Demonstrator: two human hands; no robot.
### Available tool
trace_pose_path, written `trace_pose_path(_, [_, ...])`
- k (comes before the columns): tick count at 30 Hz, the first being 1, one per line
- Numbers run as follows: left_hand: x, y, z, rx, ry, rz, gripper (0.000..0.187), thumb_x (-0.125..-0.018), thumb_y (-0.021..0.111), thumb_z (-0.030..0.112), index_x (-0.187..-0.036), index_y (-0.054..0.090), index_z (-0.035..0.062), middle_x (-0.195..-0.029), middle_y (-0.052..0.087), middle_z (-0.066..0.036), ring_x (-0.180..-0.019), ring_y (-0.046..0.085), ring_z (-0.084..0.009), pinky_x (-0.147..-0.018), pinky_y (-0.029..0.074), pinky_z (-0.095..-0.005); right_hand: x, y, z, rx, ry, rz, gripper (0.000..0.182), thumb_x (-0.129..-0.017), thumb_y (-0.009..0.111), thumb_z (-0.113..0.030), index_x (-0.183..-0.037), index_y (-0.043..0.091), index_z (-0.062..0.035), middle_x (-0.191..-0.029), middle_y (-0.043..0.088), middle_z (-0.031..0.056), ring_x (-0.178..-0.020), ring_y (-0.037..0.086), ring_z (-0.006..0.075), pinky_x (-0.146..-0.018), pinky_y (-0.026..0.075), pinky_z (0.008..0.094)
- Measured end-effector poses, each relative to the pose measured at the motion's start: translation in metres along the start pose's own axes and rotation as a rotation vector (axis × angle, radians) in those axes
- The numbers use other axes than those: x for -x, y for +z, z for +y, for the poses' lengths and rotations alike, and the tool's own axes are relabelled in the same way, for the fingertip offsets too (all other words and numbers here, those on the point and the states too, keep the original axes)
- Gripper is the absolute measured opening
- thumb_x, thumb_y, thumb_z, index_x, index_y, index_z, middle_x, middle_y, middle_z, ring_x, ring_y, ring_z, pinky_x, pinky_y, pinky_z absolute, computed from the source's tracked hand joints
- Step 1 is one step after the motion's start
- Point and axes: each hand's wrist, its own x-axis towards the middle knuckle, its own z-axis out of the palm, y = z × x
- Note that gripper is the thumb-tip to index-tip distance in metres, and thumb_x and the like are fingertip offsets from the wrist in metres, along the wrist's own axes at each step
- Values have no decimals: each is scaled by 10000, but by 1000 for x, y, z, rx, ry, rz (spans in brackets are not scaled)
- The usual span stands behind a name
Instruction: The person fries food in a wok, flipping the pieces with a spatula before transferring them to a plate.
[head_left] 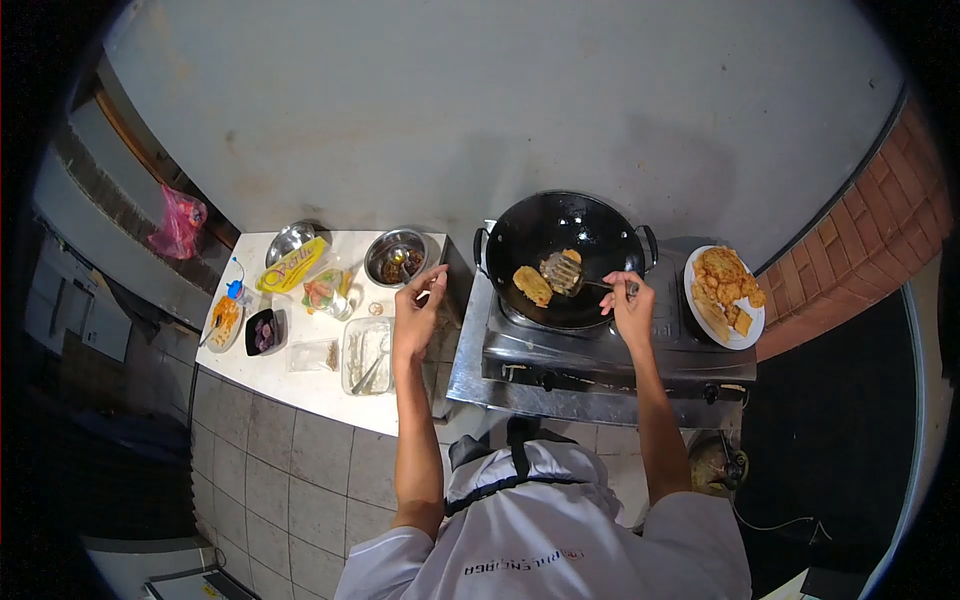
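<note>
My right hand (631, 303) is closed round the handle of a slotted metal spatula (565, 275), whose head is down inside a black wok (560, 220). Two golden fried pieces lie in the wok; one fried piece (531, 286) is to the left of the spatula head, and the other is partly covered by it. My left hand (420, 305) hovers at the right edge of the white table, beside a steel bowl (397, 257) holding dark sauce and a spoon. Its fingers are loosely bent and apart, with nothing visible between them.
The wok sits on a gas stove (620, 355). Right of it is a white plate (745, 335) of fried food. On the white table (310, 385) stand a clear tub (367, 355) with a spoon, a yellow packet (290, 268), a black dish (262, 332) and an orange-filled plate (225, 320).
</note>
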Motion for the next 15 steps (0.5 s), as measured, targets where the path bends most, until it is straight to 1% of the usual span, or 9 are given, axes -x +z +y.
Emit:
trace_pose_path(2, [0,1,0,-6,-6,2,288,-872,595,205,-1073,626,1,-860,604,-28,-779,490,-87,-723,403,-235,1,-6,0,-18,70,-12,202,-912,470,-85,-825,545,80,-767,587,115,-474,566,135,-394,460,240])
trace_pose_path(3, [0,3,1,5,-4,0,287,-872,596,205,-1072,627,2,-865,606,-30,-782,491,-87,-727,404,-235,1,-5,-1,-17,71,-6,202,-912,470,-85,-825,545,80,-767,587,115,-474,566,135,-394,460,240])
trace_pose_path(6, [-1,7,-2,18,13,-16,286,-871,597,205,-1071,627,3,-882,611,-33,-796,495,-88,-743,404,-234,3,4,-2,-120,88,141,160,-873,429,-12,-808,526,99,-796,590,144,-482,585,169,-387,493,265])
trace_pose_path(9, [-2,9,-6,28,31,-30,287,-871,597,204,-1076,625,4,-905,617,-39,-816,500,-88,-766,402,-234,4,10,-7,-144,100,180,160,-878,433,-13,-797,521,93,-790,588,147,-483,584,169,-388,495,266])
trace_pose_path(13, [2,11,-3,52,13,-29,292,-873,594,199,-1087,618,2,-916,621,-39,-830,503,-87,-783,399,-234,6,13,-16,-179,74,169,162,-885,437,-18,-792,518,87,-798,588,144,-485,583,165,-388,494,263])
trace_pose_path(15, [2,11,-3,48,22,-27,294,-874,593,200,-1088,618,1,-914,621,-38,-829,503,-87,-782,399,-233,7,15,-18,-185,39,104,164,-892,438,-24,-799,519,85,-810,588,141,-488,582,160,-390,495,262])
